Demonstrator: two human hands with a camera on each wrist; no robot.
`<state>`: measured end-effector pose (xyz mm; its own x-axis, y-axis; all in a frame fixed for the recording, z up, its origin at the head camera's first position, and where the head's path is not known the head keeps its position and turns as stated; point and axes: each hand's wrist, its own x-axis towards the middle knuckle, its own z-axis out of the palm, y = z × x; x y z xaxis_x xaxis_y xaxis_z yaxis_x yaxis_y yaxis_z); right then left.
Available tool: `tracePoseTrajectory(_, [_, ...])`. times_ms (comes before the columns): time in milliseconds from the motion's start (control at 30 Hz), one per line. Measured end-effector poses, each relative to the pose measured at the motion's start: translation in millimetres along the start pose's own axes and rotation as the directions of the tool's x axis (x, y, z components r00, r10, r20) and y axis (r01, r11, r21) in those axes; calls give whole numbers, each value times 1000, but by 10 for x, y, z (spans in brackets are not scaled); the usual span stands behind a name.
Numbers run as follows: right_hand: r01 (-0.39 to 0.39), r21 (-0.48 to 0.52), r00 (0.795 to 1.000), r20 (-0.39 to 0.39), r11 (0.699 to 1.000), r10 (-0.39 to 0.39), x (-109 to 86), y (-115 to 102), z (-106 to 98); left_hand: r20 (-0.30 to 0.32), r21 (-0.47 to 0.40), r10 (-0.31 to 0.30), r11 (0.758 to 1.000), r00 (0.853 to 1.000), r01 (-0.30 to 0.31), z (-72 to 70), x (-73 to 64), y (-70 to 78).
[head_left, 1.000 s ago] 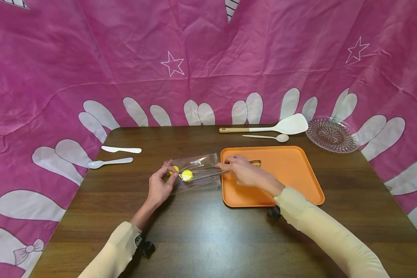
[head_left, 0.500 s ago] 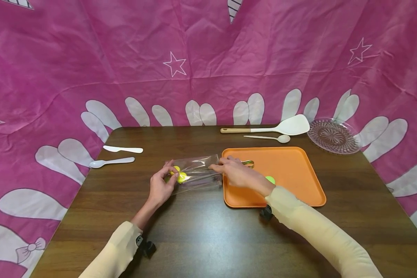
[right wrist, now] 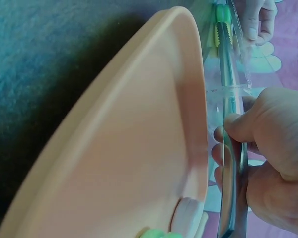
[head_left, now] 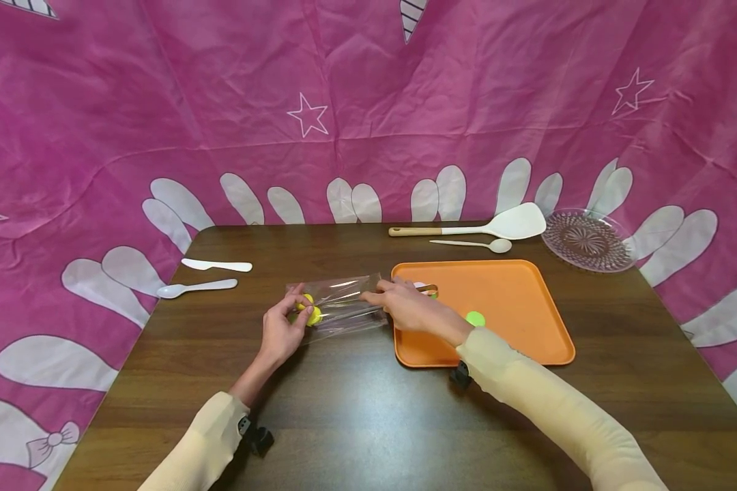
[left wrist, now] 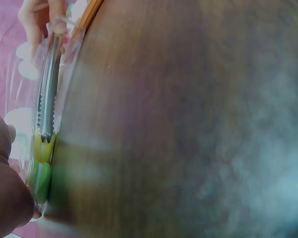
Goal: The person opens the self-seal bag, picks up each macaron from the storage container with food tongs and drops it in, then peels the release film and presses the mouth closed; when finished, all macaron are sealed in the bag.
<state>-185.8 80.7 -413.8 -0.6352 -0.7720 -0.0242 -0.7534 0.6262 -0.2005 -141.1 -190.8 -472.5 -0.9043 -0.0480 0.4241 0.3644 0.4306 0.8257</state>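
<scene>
Silver metal tongs [right wrist: 230, 163] inside clear plastic bag [head_left: 342, 289]

Right hand's [head_left: 408, 307] grip clamped on tongs; left hand [head_left: 284, 324] pinching bag near round yellow pieces [head_left: 315, 316]; bag just left of orange rectangular tray [head_left: 510, 293]; advisable: keep bag taut, part tips gently.

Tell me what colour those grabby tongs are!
The tongs are shiny silver; the right wrist view shows them best.
</scene>
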Motion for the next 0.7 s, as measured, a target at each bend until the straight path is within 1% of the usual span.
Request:
tracePoseTrajectory(167, [-14,19,1000,12,1000,14,6,-8,20,-6,-14,13,1000,1000,-13,-19,-4,-9])
tracePoseTrajectory(300, [-11,24,1000,-4,1000,11,-56,25,10,-12,-19,11,1000,1000,-11,-14,-6,-8])
tracePoseTrajectory(467, [-15,20,1000,-14,1000,15,-222,90,-89,-11,-15,10,1000,1000,-10,-5,2,2])
tracePoseTrajectory(600, [-42,33,999,-9,999,43,-393,159,-181,-17,-16,21,1000,1000,-21,-5,10,6])
tracePoseTrajectory(700, [-62,44,998,-26,997,63,-537,234,-218,-19,-11,23,1000,1000,-23,-4,12,10])
